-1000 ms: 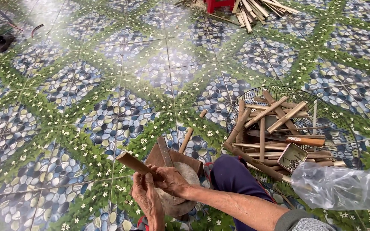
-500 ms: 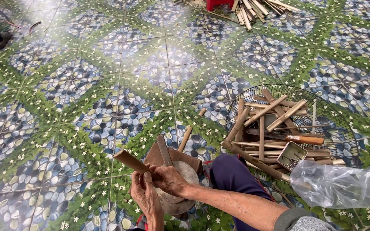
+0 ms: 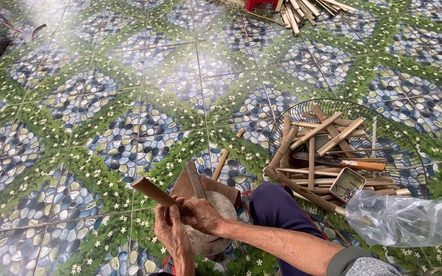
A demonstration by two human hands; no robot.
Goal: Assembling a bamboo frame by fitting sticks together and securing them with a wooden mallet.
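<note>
At six o'clock, over the round wooden chopping block (image 3: 216,225), I have my left hand (image 3: 172,232) and right hand (image 3: 200,214) both clamped round a tan bamboo stick (image 3: 152,190). Judging: mid-trimming; steady grip needed. Wire basket (image 3: 384,115) at three o'clock.

A crumpled clear plastic bag (image 3: 399,221) lies at the lower right, overlapping the near rim of the round wire basket (image 3: 410,134); what it holds cannot be made out. Just left of it, inside the basket, sits a small rectangular metal tin (image 3: 347,184), open, with small nails in it. No labels, signs or screens show.
</note>
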